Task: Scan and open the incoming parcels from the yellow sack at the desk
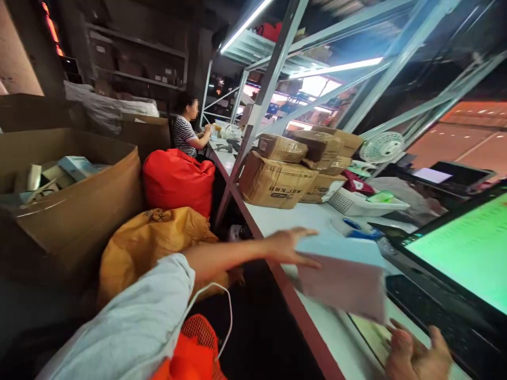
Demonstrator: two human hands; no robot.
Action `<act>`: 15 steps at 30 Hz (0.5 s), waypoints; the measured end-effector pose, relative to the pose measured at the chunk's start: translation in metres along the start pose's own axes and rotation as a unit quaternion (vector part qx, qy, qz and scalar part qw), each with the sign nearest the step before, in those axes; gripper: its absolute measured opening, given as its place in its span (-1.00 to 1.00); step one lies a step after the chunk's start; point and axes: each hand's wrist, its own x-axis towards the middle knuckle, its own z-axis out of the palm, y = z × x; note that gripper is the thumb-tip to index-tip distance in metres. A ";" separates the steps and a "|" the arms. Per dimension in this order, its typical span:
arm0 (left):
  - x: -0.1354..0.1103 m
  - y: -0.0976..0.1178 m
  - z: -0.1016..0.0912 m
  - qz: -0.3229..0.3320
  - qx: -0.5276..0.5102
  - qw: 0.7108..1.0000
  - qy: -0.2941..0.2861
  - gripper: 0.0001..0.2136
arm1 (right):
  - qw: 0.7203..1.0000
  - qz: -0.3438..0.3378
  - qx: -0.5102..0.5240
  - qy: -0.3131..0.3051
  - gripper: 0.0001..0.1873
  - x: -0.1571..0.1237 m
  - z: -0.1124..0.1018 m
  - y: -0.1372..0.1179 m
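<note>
My left hand [291, 246] reaches out over the table edge with its fingers spread. Its lower finger is at the left corner of a flat pinkish-grey package [343, 285], blurred by motion; whether they touch I cannot tell. A light blue sheet-like item [340, 247] lies just behind the package. My right hand [420, 352] is at the lower right, open with fingers apart, just below the package's near right corner. Beside it, a yellowish flat item [372, 335] lies on the white table [273, 221], partly covered by the package.
Taped cardboard boxes [277, 179] are stacked on the table by a metal rack post [261, 100]. A white basket [366, 203], tape dispenser [360, 229], keyboard [428, 311] and monitor [467, 253] stand right. Red [180, 182] and orange sacks [146, 243] and a large carton [87, 206] are left. Another person [185, 132] sits beyond.
</note>
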 end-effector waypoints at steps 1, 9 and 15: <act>-0.016 0.006 -0.039 0.018 0.008 0.999 0.031 -0.15 | 0.999 0.026 0.018 -0.002 -0.05 -0.001 0.003 0.008; -0.209 -0.007 -0.338 -0.082 -0.092 0.743 0.658 -0.45 | 0.998 0.037 0.038 -0.035 -0.01 0.006 0.014 0.010; -0.312 -0.069 -0.290 -0.369 -0.030 0.740 0.562 -0.67 | 0.998 0.037 0.003 -0.040 -0.11 0.002 0.022 0.005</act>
